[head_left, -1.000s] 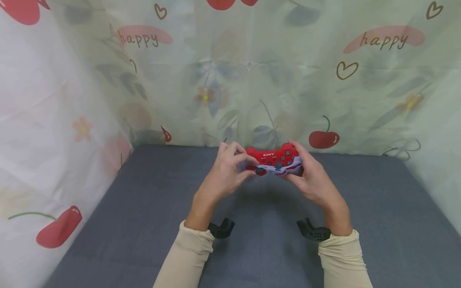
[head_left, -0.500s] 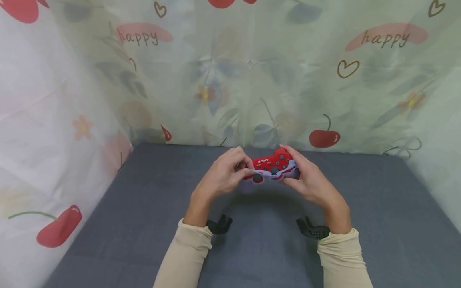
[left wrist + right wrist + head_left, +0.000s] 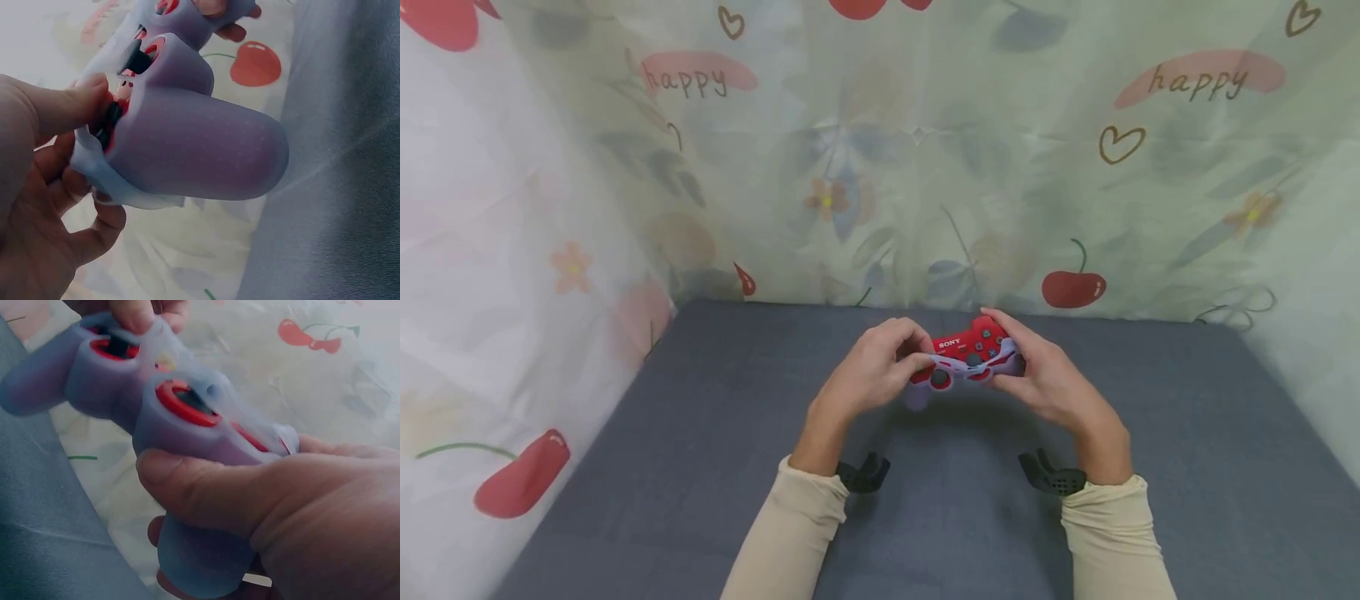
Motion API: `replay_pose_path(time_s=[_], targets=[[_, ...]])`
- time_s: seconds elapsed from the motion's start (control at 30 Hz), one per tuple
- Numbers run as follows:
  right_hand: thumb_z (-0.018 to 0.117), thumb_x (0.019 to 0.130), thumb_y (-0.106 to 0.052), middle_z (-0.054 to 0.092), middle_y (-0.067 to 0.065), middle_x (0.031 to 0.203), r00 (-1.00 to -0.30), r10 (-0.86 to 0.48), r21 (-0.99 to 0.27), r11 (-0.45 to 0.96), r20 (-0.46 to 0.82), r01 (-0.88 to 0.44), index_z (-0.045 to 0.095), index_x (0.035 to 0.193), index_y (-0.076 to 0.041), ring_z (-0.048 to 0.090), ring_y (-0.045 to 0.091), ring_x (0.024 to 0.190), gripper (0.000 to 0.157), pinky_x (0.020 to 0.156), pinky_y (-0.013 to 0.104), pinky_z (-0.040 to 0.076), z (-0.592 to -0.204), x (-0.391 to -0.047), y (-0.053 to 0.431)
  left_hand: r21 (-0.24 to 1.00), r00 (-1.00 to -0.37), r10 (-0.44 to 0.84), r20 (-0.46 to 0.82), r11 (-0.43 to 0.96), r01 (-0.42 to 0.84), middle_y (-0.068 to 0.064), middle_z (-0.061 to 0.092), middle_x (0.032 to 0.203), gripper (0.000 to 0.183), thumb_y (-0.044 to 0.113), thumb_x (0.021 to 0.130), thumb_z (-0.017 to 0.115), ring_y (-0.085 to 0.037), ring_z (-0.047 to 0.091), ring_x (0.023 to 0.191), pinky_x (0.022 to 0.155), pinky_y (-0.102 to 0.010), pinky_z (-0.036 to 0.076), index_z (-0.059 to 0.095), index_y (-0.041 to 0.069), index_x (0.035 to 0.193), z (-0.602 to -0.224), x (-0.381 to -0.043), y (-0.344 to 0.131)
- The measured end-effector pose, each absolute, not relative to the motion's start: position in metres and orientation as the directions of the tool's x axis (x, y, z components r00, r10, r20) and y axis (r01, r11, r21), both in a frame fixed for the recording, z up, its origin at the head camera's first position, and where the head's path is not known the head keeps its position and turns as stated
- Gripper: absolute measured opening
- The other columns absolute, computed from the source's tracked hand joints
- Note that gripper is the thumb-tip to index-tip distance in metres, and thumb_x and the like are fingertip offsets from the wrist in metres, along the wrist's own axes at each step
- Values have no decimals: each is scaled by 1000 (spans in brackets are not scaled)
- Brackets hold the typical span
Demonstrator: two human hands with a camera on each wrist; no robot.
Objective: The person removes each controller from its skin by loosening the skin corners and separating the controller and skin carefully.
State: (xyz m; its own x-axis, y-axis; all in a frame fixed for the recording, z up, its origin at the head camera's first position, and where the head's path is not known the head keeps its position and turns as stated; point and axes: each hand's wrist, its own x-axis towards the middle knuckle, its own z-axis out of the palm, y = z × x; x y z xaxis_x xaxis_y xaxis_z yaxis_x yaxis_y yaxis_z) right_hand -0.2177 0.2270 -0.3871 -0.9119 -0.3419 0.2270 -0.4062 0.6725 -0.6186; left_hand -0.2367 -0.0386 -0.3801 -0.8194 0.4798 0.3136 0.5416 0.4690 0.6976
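Observation:
A red SONY game controller (image 3: 958,343) is held above the table between both hands. A translucent pale purple silicone cover (image 3: 194,144) wraps its handles and lower part, while the upper red face with its buttons lies bare in the head view. My left hand (image 3: 876,367) pinches the cover's edge at the controller's left side, thumb on top and fingers behind. With thumb in front and fingers behind, my right hand (image 3: 244,494) grips the covered right handle. Both black thumbsticks poke through openings in the cover in the right wrist view.
A dark grey cloth (image 3: 700,467) covers the table beneath the hands. Patterned curtain (image 3: 917,167) hangs at the back and sides. Black wrist mounts (image 3: 865,473) sit at both cuffs.
My left hand has come lower, pulling the cover's edge with it. The controller's left side has tipped down, and the covered left handle now shows beneath it. My right hand keeps its grip.

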Motion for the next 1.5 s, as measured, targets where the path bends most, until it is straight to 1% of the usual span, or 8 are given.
replay_pose_path(time_s=[0.23,0.37,0.5,0.63,0.87,1.13,1.37,1.5], targets=[[80,85,-3,56,12,141,-898,-379,-581,688,223,-434,34,159,-17,60,25,113,88,92,46,59,-385,-216,227,709,-828,546,128,533,461,6,63,95,13,17,98,66,-14,59,86,73,-30,54,76,16,106,-371,-234,-40],[79,85,-3,55,11,143,-900,-384,-572,699,205,-429,34,159,-18,61,25,112,87,92,45,59,-386,-215,226,700,-829,554,80,561,442,5,61,93,19,16,94,61,-15,58,87,71,-30,53,75,17,105,-373,-235,-40],[78,86,-2,55,11,143,-903,-380,-580,697,200,-421,34,159,-19,60,25,113,87,91,45,59,-386,-215,226,707,-826,555,101,544,452,5,61,90,11,25,93,67,-16,56,86,69,-31,53,75,18,98,-375,-234,-39],[78,86,-3,54,11,144,-906,-380,-589,695,186,-413,33,159,-19,60,26,113,87,92,46,59,-387,-215,224,689,-821,555,136,542,480,6,63,85,15,35,93,75,-15,55,82,66,-30,50,76,20,91,-378,-236,-37],[79,86,-5,54,13,144,-917,-361,-584,712,171,-390,32,160,-17,60,28,113,88,95,49,58,-387,-217,222,646,-816,549,181,559,519,6,64,83,19,34,97,69,-14,51,83,70,-27,48,74,17,90,-383,-241,-31],[79,88,-10,57,14,138,-938,-323,-617,714,130,-331,30,161,-20,59,29,113,89,95,49,58,-390,-217,221,693,-818,541,194,515,505,5,65,86,17,30,100,66,-16,49,84,70,-29,46,73,16,93,-385,-242,-33],[79,90,-19,63,13,125,-942,-325,-676,676,84,-293,32,158,-19,66,22,93,83,83,35,60,-392,-219,224,662,-784,575,235,496,562,7,57,82,19,33,99,67,-17,41,83,74,-32,38,68,20,84,-384,-242,-33],[79,90,-22,64,14,124,-947,-316,-737,626,61,-256,36,154,-18,69,21,84,77,75,31,61,-392,-218,225,616,-778,570,265,521,592,8,54,84,19,33,90,79,-16,38,87,79,-35,30,64,22,87,-382,-239,-32]])
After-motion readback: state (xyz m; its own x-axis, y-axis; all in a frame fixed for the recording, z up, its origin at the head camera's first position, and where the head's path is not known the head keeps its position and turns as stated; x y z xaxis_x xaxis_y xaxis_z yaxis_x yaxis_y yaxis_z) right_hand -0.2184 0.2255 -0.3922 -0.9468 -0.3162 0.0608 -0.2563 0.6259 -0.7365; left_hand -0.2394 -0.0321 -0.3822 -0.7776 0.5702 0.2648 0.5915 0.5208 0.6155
